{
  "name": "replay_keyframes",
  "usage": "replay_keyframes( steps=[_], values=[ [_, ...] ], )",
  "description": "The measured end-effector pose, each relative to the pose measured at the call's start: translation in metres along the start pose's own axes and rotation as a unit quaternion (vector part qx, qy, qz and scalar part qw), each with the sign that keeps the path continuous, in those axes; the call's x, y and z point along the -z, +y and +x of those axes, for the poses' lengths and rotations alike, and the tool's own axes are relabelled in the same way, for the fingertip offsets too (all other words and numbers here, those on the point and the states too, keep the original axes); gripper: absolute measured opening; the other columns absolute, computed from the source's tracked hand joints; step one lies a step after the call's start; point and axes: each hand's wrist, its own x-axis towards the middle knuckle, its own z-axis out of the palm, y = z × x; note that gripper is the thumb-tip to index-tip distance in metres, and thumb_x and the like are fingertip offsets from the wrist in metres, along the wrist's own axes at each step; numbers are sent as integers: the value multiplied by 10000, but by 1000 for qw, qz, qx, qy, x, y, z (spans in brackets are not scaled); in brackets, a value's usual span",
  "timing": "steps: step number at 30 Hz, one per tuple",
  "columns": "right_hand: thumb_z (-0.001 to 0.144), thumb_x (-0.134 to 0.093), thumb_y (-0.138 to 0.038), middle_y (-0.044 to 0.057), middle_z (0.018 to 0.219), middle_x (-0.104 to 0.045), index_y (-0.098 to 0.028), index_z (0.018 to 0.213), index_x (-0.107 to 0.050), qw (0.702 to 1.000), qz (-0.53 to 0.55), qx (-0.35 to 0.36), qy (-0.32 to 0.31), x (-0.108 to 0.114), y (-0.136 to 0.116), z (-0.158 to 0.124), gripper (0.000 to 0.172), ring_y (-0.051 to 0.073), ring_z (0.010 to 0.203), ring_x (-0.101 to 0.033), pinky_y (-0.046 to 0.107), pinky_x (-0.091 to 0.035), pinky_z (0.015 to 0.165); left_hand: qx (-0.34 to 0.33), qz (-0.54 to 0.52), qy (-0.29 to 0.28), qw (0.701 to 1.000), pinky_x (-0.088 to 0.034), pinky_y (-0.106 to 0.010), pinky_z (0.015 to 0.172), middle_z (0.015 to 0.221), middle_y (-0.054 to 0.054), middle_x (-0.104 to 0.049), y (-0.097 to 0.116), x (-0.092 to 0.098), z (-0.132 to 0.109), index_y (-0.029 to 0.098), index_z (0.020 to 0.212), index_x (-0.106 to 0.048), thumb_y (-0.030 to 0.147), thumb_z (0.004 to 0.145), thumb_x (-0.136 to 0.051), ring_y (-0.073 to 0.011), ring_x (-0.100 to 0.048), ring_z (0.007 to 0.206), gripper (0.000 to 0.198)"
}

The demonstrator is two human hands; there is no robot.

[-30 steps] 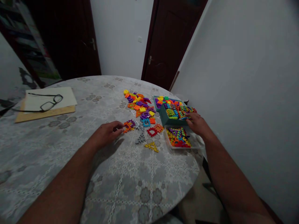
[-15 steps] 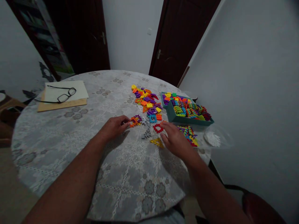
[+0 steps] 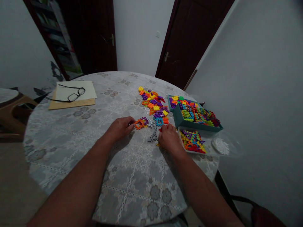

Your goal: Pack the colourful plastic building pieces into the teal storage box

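My left hand [image 3: 121,126] has its thumb and fingertips closed on the edge of an orange toothed building piece [image 3: 138,125], with a purple piece joined or lying behind it. Over a red toothed building piece [image 3: 160,129], my right hand [image 3: 169,136] has its fingers curled down, and only a bit of red shows by the fingertips. Grey pieces [image 3: 153,136] lie on the tablecloth between the hands. A yellow piece [image 3: 158,144] is mostly hidden under my right hand. Just beyond is a blue square piece [image 3: 159,121].
A pile of coloured building pieces [image 3: 151,101] lies farther back. At right are a teal box [image 3: 199,125], a white tray [image 3: 193,152] and a clear bag with white pieces [image 3: 222,145]. Glasses [image 3: 74,96] rest on papers [image 3: 91,90] at left on the round table.
My right hand has moved left and down over the red and yellow pieces, covering most of them. My left hand stays at the orange piece. The whole view has shifted slightly.
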Motion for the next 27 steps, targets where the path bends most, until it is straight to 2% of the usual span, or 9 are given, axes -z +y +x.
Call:
replay_keyframes(
  steps=[6,9,11,13,17,19,23,25,27],
  values=[
    [963,-610,-158,207,1246,-712,-154,1150,-755,980,139,136,47,-11,-3,-5,237,345,1218,-615,492,-495,1126,12,14,12,1000,-523,-384,867,1044,-127,-805,-1,-1,-1,201,1112,-769,302,1012,-596,-243,-707,896,224],
    [962,-622,-169,161,1271,-739,-193,1183,-759,932,281,221,66,-20,-1,-4,261,299,1237,-649,478,-516,1135,16,16,10,1000,-522,-376,868,1035,-118,-803,-2,-3,0,208,1092,-770,293,1004,-615,-238,-702,898,197],
    [974,-623,-202,131,1268,-763,-221,1179,-768,896,365,244,69,-23,0,-2,252,270,1224,-681,463,-531,1127,14,16,9,1000,-523,-372,871,1031,-111,-802,-2,-3,0,213,1080,-774,296,996,-630,-239,-703,904,187],
    [979,-630,-248,108,1251,-782,-238,1158,-782,871,437,210,77,-23,3,0,235,258,1207,-703,456,-537,1121,14,14,7,1000,-525,-366,857,1016,-102,-798,0,-3,0,214,1071,-777,300,990,-636,-238,-707,892,184],
    [968,-672,-374,79,1190,-810,-254,1132,-805,816,572,30,74,-15,6,1,243,252,1102,-740,435,-579,1027,0,-5,3,1000,-536,-363,838,1004,-82,-792,8,2,-2,215,1100,-772,302,992,-633,-223,-706,858,197],
    [961,-695,-425,67,1134,-821,-258,1102,-816,792,607,-25,65,-11,4,1,250,242,1039,-741,409,-592,965,-24,-37,3,999,-546,-359,851,1079,-81,-795,13,3,-5,224,1198,-757,298,983,-658,-206,-701,863,248],
    [979,-706,-463,47,1018,-814,-257,1015,-813,788,614,19,39,-7,-9,-5,235,216,913,-730,363,-590,856,-85,-121,-15,989,-559,-348,860,1362,-99,-742,29,-3,-7,274,1433,-663,307,944,-735,-185,-695,907,495],
    [1007,-682,-448,35,978,-802,-262,1002,-798,796,600,70,24,-7,-18,-9,219,210,883,-729,354,-586,833,-104,-144,-51,983,-554,-356,860,1280,-97,-767,36,-8,-7,262,1368,-700,321,961,-722,-198,-696,912,413],
    [1037,-650,-425,27,961,-795,-265,1010,-785,810,576,112,14,-6,-24,-13,211,208,877,-731,342,-584,816,-103,-139,-83,981,-537,-363,838,1065,-86,-789,41,-11,-7,227,1174,-760,313,983,-678,-213,-688,873,226]
  ],
)
